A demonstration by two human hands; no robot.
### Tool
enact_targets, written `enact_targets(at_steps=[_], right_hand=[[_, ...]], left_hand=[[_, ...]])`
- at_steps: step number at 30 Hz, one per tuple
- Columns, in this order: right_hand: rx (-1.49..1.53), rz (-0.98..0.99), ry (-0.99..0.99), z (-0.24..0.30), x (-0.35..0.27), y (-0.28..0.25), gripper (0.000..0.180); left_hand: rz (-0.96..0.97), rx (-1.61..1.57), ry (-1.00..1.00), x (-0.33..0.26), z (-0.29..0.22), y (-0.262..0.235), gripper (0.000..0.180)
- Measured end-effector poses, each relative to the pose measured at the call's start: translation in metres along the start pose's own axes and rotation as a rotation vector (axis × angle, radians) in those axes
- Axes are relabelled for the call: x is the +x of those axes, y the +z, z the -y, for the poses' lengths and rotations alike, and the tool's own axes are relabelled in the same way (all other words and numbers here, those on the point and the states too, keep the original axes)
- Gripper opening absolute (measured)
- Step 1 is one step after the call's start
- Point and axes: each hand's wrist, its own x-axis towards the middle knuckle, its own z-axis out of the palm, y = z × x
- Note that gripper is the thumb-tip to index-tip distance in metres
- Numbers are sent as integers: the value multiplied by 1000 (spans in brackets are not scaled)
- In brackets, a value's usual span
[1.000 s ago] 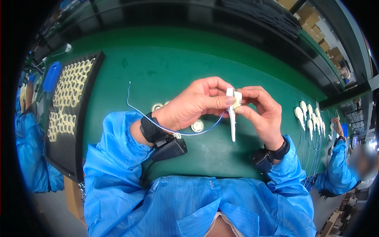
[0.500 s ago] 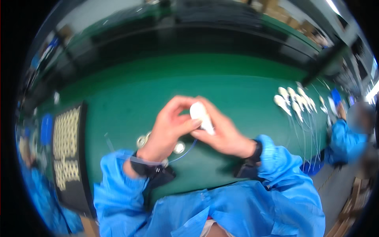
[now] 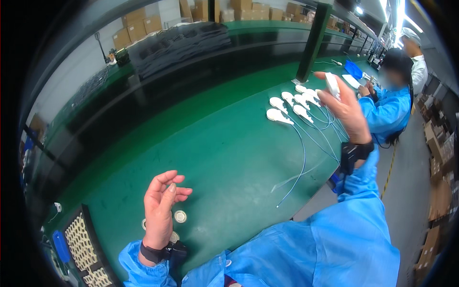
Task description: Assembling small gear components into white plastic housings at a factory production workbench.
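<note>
My right hand [image 3: 346, 110] is raised at the right over the bench, thumb and fingers gripping a white plastic housing [image 3: 332, 86]. Beyond and left of it lie several similar white teardrop-shaped housings [image 3: 278, 115], with thin blue and clear tubes or cables [image 3: 303, 158] trailing from them toward the bench's near edge. At the lower left hovers my left hand [image 3: 160, 205], fingers loosely bent and apart, holding nothing. Close to it on the green surface sit small toothed wheels, one cream wheel [image 3: 180, 216] in plain sight and others partly covered by the hand.
A black tray [image 3: 91, 225] with rows of cream parts stands at the far left, a blue bin [image 3: 61, 246] beside it. A green post [image 3: 313, 43] rises from the bench [image 3: 215, 143] at the back right. A co-worker in blue [image 3: 392, 105] works at the right.
My hands have parted: the right has carried the white housing far right, and the left has let go, ending at the lower left. The view has turned rightward.
</note>
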Motion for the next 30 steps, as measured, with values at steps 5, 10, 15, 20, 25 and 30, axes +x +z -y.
enact_targets(at_steps=[5, 10, 15, 20, 25, 30], right_hand=[[-1024, 148, 64, -65, 10, -58, 58], [-941, 212, 109, -219, 21, -47, 59], [-1126, 342, -87, -283, 36, -44, 42], [-802, 244, -65, -221, 63, -59, 53], [-242, 760, -251, -2, 7, 137, 50], [-81, 1130, -642, 53, -68, 269, 50]], left_hand=[[25, 39, -16, 1, 7, -1, 29], [-65, 24, -41, 1, 12, -9, 32], [-46, 21, -33, 1, 15, -21, 37], [-119, -75, 91, 23, -2, -44, 41], [-270, -66, 115, 19, -14, -70, 40], [-254, -81, 77, 19, -7, -80, 40]])
